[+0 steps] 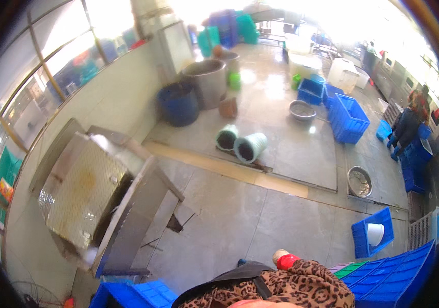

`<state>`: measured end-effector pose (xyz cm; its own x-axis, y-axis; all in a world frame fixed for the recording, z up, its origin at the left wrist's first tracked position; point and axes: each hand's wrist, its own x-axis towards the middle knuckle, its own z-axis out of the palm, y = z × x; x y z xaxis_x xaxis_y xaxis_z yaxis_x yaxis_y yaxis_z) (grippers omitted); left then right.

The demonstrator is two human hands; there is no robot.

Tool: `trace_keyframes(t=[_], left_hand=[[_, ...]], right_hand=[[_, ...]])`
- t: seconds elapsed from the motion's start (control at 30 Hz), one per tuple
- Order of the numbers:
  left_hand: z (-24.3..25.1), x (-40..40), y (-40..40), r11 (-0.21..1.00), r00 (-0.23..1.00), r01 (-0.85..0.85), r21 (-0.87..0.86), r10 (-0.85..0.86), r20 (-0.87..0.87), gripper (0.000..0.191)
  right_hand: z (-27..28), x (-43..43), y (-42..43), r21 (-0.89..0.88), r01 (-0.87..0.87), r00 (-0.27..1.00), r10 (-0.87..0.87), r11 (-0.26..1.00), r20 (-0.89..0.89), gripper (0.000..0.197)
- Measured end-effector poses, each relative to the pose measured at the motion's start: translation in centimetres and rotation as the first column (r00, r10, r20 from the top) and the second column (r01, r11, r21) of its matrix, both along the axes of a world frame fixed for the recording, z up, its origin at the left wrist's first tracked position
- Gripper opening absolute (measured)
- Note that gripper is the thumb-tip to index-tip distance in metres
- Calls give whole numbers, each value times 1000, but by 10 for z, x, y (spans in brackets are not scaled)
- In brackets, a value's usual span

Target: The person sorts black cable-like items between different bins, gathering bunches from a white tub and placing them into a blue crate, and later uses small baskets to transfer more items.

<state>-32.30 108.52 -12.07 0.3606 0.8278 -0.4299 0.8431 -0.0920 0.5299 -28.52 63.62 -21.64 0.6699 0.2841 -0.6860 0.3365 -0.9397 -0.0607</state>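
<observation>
At the bottom, my right hand [280,255], pale or gloved, shows beyond a red cuff [288,261] and a leopard-print sleeve [315,275]. It hangs low over the grey floor beside my dark apron [238,271]; its fingers are too small and blurred to read, and nothing is plainly held. My left hand is out of view. The dark tip of a boot [241,262] shows past the apron. Nearest on the right stand stacked blue plastic crates [392,281]. At lower left lie more blue crates [154,292], below a metal-framed table [138,219] with a foil-like covered block [84,188].
Two pale green baskets [256,143] lie tipped on the floor. Metal basins [359,181] and blue crates [348,125] stand to the right; a blue crate [373,219] holds a white bucket [375,235]. Large tubs [204,77] line the left wall. A person [406,123] stands at far right.
</observation>
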Motion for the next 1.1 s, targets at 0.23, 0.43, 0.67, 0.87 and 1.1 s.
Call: trace_keyframes(t=[0.23,0.43,0.67,0.87,1.1], left_hand=[[-12,165,-100,953,958,282,-109,-286,-19,25],[-40,289,-178,860,889,434,-269,-458,-28,21],[-76,394,-294,716,837,438,-543,-546,-46,25],[-52,504,-365,97,93,994,44,-992,83,29],[-34,645,-494,430,472,880,-201,-839,270,26]], right_hand=[[22,101,-48,165,843,535,-829,512,-164,32],[20,163,-96,178,682,711,-700,710,68,35],[-16,160,-190,-75,848,497,-837,524,-229,23],[-9,192,-254,-162,676,711,-694,719,-111,22],[15,303,-364,15,816,574,-806,578,-142,25]])
